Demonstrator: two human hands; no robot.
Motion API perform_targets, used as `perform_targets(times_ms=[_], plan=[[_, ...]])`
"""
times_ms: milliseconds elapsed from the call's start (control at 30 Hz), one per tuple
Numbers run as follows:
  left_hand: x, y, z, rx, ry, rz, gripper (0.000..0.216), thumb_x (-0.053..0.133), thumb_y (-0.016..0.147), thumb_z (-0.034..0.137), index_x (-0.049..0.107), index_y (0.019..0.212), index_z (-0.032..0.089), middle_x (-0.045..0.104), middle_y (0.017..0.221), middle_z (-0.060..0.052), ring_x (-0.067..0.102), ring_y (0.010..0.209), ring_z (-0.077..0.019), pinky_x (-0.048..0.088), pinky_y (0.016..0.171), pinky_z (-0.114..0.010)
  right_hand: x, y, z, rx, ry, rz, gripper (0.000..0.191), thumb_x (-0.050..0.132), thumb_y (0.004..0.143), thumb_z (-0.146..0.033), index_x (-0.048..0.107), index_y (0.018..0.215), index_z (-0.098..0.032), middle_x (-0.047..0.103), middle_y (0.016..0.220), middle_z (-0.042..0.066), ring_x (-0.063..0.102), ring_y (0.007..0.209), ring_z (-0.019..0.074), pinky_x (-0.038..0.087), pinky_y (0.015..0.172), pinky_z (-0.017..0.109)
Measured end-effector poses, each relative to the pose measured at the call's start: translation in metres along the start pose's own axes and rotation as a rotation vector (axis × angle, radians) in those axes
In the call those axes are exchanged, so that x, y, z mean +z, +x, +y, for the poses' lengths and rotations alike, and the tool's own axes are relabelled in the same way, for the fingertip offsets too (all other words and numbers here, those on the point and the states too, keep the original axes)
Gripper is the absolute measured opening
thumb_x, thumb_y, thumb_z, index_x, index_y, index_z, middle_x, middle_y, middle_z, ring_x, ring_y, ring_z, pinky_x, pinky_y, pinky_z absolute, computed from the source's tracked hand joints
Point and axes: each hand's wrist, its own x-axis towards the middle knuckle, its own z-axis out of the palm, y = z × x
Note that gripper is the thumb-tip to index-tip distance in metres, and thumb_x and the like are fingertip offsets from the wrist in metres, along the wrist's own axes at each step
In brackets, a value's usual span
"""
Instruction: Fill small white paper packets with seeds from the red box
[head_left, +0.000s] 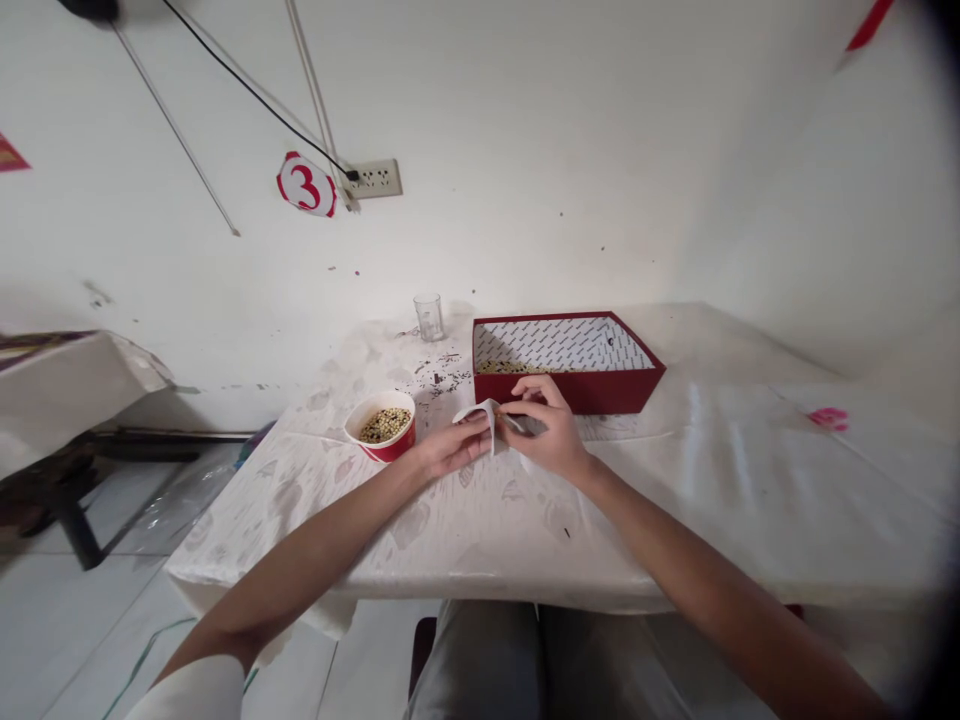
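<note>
Both of my hands meet at the middle of the table, which is covered by a pale patterned cloth. My left hand pinches the edge of a small white folded paper. My right hand is closed on the other side of that paper, fingers curled over it, with something small and dark under them that I cannot make out. A red paper bowl of mixed beans or seeds stands just left of my left hand. Behind my right hand lies a shallow red box with a patterned white lining and some seeds inside.
A small empty glass stands at the back by the wall, with dark scattered bits on the cloth before it. A pink mark lies at the far right. Another table stands to the left. My knees are under the front edge.
</note>
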Motion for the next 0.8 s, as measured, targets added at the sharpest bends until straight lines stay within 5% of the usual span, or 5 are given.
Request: perform_targets(times_ms=[400,800], plan=[[0.006,-0.003,-0.002,-0.018,-0.040,-0.051,0.020,0.084,0.081,0.013,0.074,0.099,0.012,0.077,0.095,-0.006,0.072,0.088,-0.0138,0.054,0.096,-0.028,0.004,-0.003,0.002,-0.064,-0.047,0.027,0.021,0.072,0.093,-0.019,0.080,0.109,-0.027,0.060,0.108,0.008,0.065,0.093,0.0199,0.060,0.078,0.038],[-0.002,-0.001,0.000,-0.096,-0.088,-0.004,0.016,0.080,0.085,0.010,0.072,0.099,0.010,0.076,0.092,-0.005,0.070,0.085,-0.0119,0.050,0.096,-0.028,-0.007,0.002,-0.006,-0.301,-0.491,-0.130,0.026,0.071,0.095,-0.017,0.078,0.119,-0.026,0.072,0.116,0.009,0.059,0.093,0.0223,0.055,0.083,0.041]])
